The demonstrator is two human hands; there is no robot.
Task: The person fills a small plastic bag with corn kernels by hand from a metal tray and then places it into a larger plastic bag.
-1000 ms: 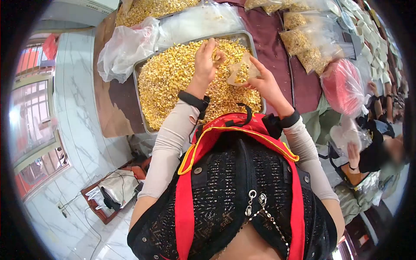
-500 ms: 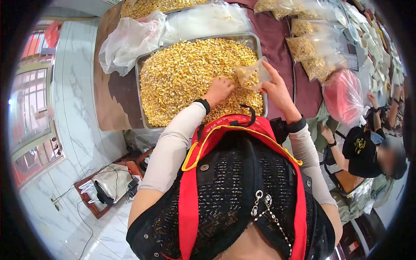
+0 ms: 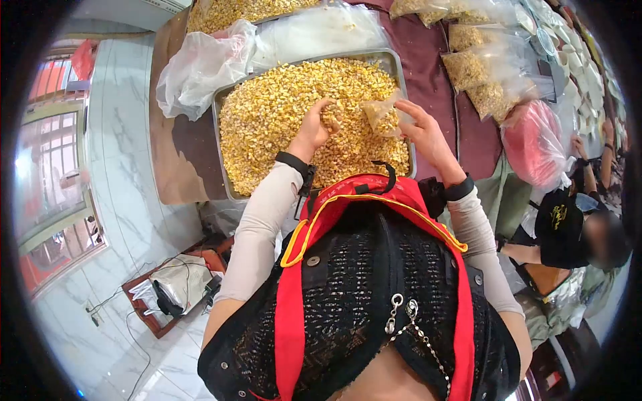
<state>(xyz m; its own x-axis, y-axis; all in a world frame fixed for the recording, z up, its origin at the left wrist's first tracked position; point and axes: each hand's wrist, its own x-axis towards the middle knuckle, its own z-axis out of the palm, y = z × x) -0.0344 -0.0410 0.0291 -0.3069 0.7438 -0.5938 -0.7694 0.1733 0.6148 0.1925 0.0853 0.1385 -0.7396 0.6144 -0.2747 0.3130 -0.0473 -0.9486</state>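
A large metal tray [image 3: 218, 144] is heaped with yellow and pale pieces [image 3: 267, 120] that look like corn kernels. My left hand [image 3: 314, 130] is cupped over the heap, its fingers curled round a handful of these kernels. Just to the right of it, a small clear plastic bag [image 3: 382, 119], partly filled with the same kernels, hangs tilted over the tray. My right hand [image 3: 428, 137] grips this bag at its right side, thumb below and fingers above.
Filled clear bags [image 3: 468, 70] lie in a row on the dark red tablecloth [image 3: 428, 73]. A crumpled plastic bag [image 3: 200, 70] overlaps the tray's upper left. Another kernel tray [image 3: 257, 8] is at the back. A pink bundle in plastic [image 3: 531, 144] and a person [image 3: 568, 227] are at right.
My left hand has come up out of the kernels and shifted left, now curled round a handful. My right hand keeps the bag in nearly the same place.
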